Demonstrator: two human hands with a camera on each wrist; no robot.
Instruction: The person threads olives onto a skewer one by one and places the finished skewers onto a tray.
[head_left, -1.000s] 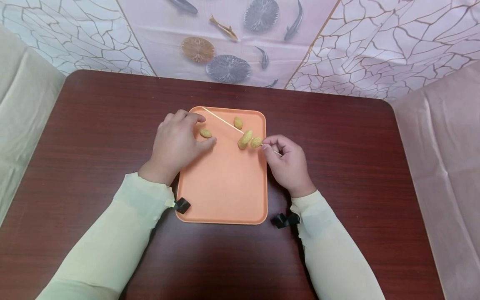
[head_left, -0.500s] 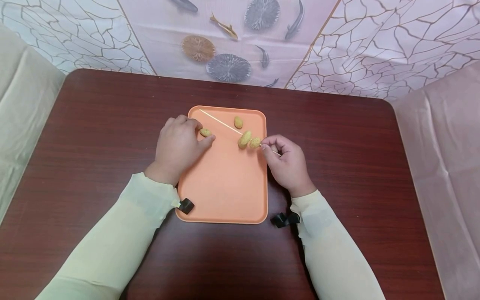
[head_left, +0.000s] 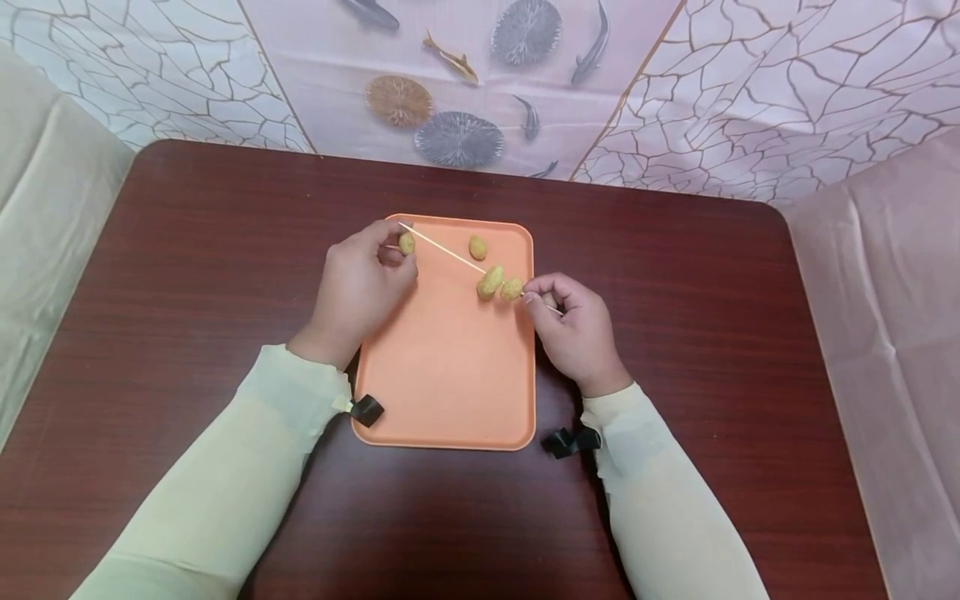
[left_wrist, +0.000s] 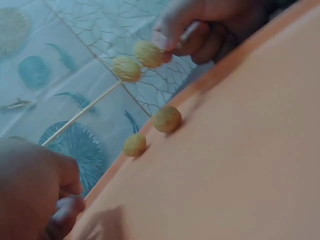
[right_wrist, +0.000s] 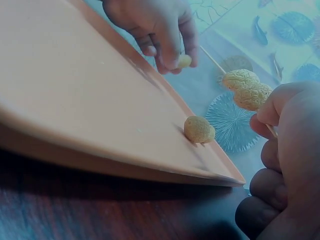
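Observation:
My right hand (head_left: 579, 329) pinches a thin wooden skewer (head_left: 442, 248) near its right end, and the skewer slants up over the tray to the left. Two wrinkled yellow oval pieces (left_wrist: 127, 68) are threaded on it, close to the right fingers. Between the thumb and fingers of my left hand (head_left: 358, 279) is another yellow piece (head_left: 407, 243), near the skewer's free tip. Whether tip and piece touch cannot be told. Two more yellow pieces (left_wrist: 167, 120) lie on the orange tray (head_left: 446, 367), one of them partly hidden under the skewer in the head view.
The tray lies on a dark reddish wooden table (head_left: 225, 250). Patterned cloth (head_left: 465, 83) with fish and round motifs hangs behind it, and plain pale cloth (head_left: 877, 333) borders the right side. A black strap (head_left: 367, 411) at the left wrist overlaps the tray's edge.
My left hand has closed on the yellow piece at the tray's left side and lifted it up toward the skewer's tip. The right hand has barely moved.

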